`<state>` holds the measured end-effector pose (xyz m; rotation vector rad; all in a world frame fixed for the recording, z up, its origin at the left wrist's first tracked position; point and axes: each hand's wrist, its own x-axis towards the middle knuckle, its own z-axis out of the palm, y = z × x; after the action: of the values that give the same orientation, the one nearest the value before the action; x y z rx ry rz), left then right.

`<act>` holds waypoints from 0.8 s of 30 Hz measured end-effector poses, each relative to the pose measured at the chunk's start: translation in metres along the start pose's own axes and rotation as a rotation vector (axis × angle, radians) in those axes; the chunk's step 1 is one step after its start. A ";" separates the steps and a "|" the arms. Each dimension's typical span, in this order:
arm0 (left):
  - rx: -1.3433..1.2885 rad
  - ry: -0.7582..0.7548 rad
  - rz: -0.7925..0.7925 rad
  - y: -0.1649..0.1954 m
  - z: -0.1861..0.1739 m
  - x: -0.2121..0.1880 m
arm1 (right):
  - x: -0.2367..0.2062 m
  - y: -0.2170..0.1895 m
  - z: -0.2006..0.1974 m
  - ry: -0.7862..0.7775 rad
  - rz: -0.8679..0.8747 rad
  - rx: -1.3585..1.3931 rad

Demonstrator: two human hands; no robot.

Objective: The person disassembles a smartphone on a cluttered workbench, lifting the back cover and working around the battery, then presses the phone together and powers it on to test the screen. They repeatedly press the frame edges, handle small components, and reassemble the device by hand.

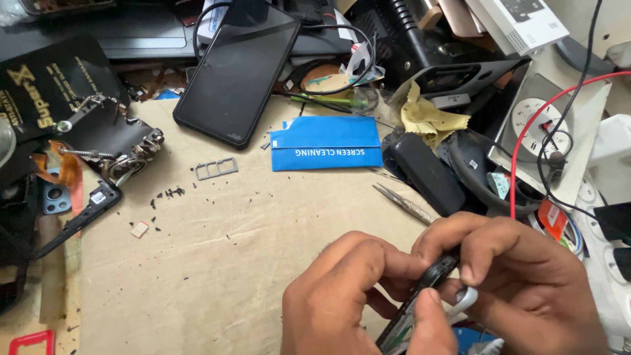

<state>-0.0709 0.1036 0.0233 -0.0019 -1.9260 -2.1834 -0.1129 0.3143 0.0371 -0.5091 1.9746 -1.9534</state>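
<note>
While your left hand grips the dark phone frame from below, thumb pressed on its edge, your right hand closes over the frame's top end, fingers curled tight around it. Just above your right hand lie metal tweezers. Farther up from your left hand rest a blue packet, a small metal tray and a black phone.

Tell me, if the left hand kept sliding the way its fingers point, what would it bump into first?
The left hand points rightward, its fingers curled on the dark phone frame held between both hands. Going straight on, it would probably meet the right hand almost at once, since the two already look pressed together there.
</note>
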 end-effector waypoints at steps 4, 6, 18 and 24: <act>-0.068 0.010 -0.080 -0.002 0.002 -0.003 | -0.001 -0.005 0.003 -0.020 0.014 0.019; -0.063 0.021 -0.011 -0.002 0.003 -0.003 | -0.001 -0.005 0.004 -0.039 0.024 0.116; -0.197 -0.235 -0.236 0.002 -0.018 -0.004 | -0.006 -0.013 0.004 -0.042 -0.020 -0.099; -0.128 -0.087 -0.119 0.002 -0.006 -0.009 | -0.006 -0.013 0.003 -0.092 -0.049 -0.046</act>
<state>-0.0608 0.0990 0.0228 -0.0043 -1.8721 -2.4191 -0.1058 0.3143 0.0500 -0.6523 1.9715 -1.8815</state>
